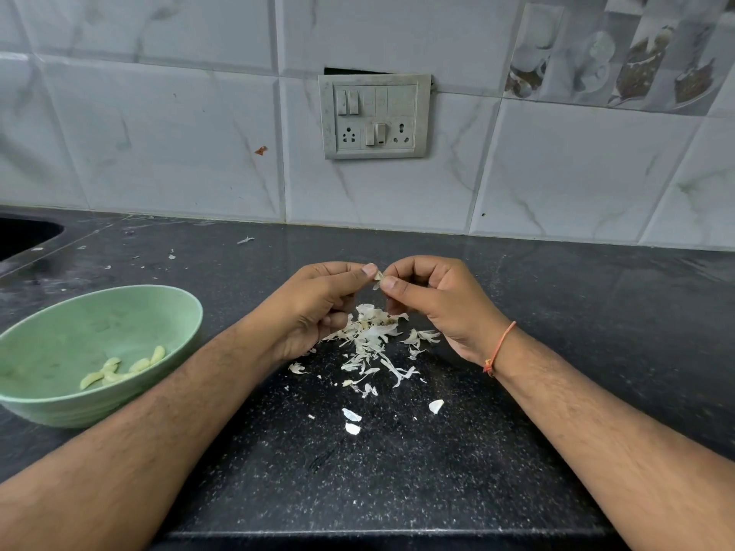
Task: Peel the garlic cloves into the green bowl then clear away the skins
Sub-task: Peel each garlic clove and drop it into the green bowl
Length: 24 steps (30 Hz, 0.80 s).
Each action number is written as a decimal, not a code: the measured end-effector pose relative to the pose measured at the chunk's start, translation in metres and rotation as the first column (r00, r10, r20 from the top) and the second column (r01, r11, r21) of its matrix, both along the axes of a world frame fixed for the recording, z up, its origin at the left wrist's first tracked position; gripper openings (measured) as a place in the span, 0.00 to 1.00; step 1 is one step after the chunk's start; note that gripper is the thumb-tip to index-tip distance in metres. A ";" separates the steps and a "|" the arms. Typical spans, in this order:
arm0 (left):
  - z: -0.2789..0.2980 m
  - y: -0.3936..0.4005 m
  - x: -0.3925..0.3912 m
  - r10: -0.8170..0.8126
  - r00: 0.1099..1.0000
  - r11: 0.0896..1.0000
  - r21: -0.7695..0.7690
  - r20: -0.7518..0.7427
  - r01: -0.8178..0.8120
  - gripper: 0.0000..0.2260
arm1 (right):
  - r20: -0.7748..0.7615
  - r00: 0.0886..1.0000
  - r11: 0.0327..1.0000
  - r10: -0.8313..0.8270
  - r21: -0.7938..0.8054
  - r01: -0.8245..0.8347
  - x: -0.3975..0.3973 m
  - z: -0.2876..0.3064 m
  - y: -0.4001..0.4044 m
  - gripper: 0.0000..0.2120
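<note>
Both hands up over the dark tabletop (397,471), and the left hand (318,308) and right hand (433,300) meet thumb to thumb on one small garlic clove (378,277), fingers of each curled in and pinching it, a flap of skin hanging loose between them. Directly below, toward 6 o'clock, lies the heap of skins (372,336), with stray flakes (352,421) scattered nearer the person. The green bowl (47,407) sits well apart at 9 o'clock, a few peeled cloves (119,371) in its bottom.

Here's the danger: that clove is tiny and probably slick once bare, so a hard pull could pop it out into the skins, where pale on pale hides it. The carry across to the bowl risks a drop too. And those papery flakes near the front edge, one sweep of a forearm could send them off the tabletop.
</note>
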<state>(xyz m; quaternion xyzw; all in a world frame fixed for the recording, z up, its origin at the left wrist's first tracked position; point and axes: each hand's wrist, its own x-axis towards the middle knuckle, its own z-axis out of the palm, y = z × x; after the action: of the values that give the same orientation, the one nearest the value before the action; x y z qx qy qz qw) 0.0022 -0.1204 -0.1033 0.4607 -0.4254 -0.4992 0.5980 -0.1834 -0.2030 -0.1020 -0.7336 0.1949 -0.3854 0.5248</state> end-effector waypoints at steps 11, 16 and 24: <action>-0.006 0.000 0.000 0.292 0.894 0.943 -0.261 0.341 -0.209 0.07 | -0.072 0.990 0.976 -0.120 -0.190 0.104 0.003 -0.004 -0.006 0.03; -0.004 0.003 -0.002 0.228 0.917 0.957 -0.251 0.326 -0.149 0.07 | -0.071 0.987 0.969 -0.147 -0.211 0.129 0.003 -0.004 -0.009 0.03; -0.006 -0.002 0.002 0.240 0.932 0.959 -0.214 0.271 -0.185 0.05 | -0.075 0.984 0.968 -0.163 -0.205 0.144 0.002 -0.004 -0.009 0.03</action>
<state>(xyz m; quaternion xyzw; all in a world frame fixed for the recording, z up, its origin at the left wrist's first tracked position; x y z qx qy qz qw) 0.0039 -0.1220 -0.1091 0.5159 -0.5016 -0.3155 0.6186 -0.1812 -0.2121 -0.1056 -0.7818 0.2355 -0.4084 0.4080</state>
